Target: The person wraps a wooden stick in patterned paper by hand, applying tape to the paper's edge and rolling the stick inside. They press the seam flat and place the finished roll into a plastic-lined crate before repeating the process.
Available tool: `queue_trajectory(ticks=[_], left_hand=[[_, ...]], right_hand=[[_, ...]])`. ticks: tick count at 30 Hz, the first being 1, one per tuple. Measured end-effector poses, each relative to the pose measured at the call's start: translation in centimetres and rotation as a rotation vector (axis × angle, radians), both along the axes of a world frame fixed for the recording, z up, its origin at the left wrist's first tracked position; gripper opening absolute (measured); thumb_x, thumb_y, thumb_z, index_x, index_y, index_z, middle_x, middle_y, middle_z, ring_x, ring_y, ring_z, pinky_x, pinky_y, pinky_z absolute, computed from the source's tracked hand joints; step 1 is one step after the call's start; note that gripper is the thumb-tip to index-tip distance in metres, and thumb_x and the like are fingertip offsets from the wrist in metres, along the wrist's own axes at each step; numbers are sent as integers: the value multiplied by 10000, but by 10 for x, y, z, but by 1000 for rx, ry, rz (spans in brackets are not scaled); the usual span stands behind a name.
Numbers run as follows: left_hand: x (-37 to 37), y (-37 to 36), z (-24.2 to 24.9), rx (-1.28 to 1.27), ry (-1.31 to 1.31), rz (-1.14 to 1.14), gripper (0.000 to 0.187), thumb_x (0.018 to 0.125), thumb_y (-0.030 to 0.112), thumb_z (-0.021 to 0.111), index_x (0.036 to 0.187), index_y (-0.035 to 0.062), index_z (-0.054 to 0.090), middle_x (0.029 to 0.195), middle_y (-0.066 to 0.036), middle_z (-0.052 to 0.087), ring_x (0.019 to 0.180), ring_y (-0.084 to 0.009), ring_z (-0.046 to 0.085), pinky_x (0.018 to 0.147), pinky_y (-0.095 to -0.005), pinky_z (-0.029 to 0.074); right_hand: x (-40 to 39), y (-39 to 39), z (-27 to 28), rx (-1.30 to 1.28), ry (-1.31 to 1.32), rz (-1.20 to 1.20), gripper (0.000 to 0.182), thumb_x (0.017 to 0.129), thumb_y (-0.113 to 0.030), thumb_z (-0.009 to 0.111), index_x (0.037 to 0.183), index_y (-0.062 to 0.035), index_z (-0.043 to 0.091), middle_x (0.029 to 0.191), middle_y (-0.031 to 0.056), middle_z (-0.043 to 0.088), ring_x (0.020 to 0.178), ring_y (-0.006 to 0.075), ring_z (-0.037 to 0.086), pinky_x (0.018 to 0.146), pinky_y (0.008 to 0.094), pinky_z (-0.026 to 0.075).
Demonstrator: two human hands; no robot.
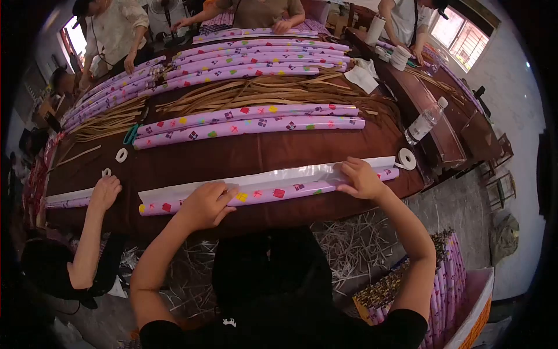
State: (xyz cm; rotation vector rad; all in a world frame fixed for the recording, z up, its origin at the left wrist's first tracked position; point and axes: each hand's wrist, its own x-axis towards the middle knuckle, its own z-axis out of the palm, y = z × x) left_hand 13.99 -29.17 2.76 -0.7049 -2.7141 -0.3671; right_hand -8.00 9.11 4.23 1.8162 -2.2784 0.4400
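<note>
A long purple roll [261, 194] with coloured gift-like prints lies across the near part of the brown-covered table, its pale inner flap [244, 180] showing along the back edge. My left hand [208, 205] rests on the left part of this roll, fingers curled over it; whether they grip it is unclear, so I take them as bent around the roll. Near the right end, my right hand [360, 179] has its thumb on the roll's front and its fingers on the flap. A tape roll [406, 159] sits just beyond that right end.
Two purple rolls [250, 127] lie farther back, before brown strips [232, 93] and more purple rolls. A bottle [426, 121] stands at right. A co-worker's hand [105, 193] is close on the left; other people stand across the table. A box [474, 314] of rolls is lower right.
</note>
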Motion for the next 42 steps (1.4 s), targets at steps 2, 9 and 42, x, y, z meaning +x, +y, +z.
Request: queue_trajectory(ticks=[2,9,42], left_hand=[[-1,-1,-2,-8,11,-2,508,783,174,760,1242,25,598,1005,-151,598,917,-329,600,812,-427,509],[2,0,-4,-93,48,13,513,798,197,746,1241,-6,585,1212,-183,603,919,-318,599,840,-413,505],[2,-2,-10,-126,70,25,497,768,181,745,1211,1,606,1236,-161,630,864,-264,575,824,-367,493]], right_hand=[[2,-13,5,-101,-42,-102,318,772,-231,775,994,-50,637,919,94,611,827,293,573,715,409,453],[7,-95,-16,-130,-510,50,315,822,-86,721,1128,-37,662,948,121,668,885,312,637,766,382,513],[25,-124,-10,-259,-641,-310,255,795,33,557,988,-19,716,863,165,689,789,325,667,738,399,532]])
